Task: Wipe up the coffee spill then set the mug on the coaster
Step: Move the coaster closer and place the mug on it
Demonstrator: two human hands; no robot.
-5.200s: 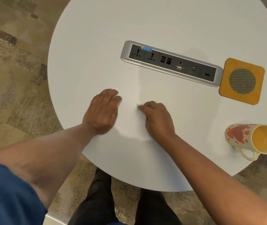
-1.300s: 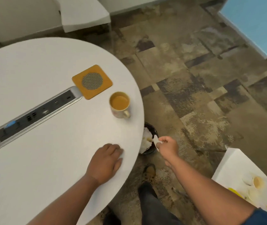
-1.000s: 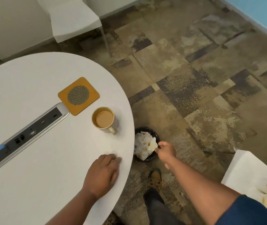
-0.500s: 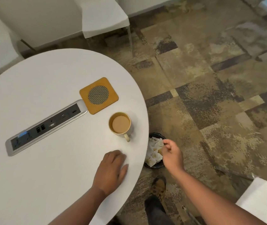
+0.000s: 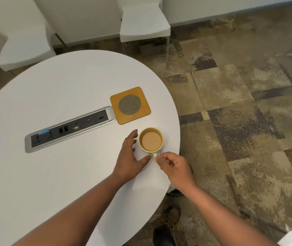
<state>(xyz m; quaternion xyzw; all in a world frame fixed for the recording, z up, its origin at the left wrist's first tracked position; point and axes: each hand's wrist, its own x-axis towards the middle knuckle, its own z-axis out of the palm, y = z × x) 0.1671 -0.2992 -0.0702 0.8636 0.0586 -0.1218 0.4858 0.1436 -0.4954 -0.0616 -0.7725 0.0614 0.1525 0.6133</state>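
Note:
A cream mug [image 5: 151, 140] full of milky coffee stands upright on the round white table [image 5: 56, 96], near its right edge. Its handle points toward me. My right hand [image 5: 174, 165] has its fingers curled, thumb and fingertips pinching at the handle. My left hand [image 5: 130, 156] lies open on the table just left of the mug, fingers spread around its side. The orange square coaster [image 5: 130, 105] with a woven grey centre lies bare a little beyond the mug. No spill or tissue shows on the table.
A silver power and data strip [image 5: 69, 129] is set into the table left of the coaster. Two white chairs [image 5: 144, 23] [image 5: 24, 45] stand behind the table. Patterned brown carpet [image 5: 239, 121] spreads to the right. My shoes [image 5: 172, 217] show below the table edge.
My right hand has come up from the waste bin beside the table, empty of tissue, to the mug's handle. My left hand has slid forward to the mug's side. The camera has tilted.

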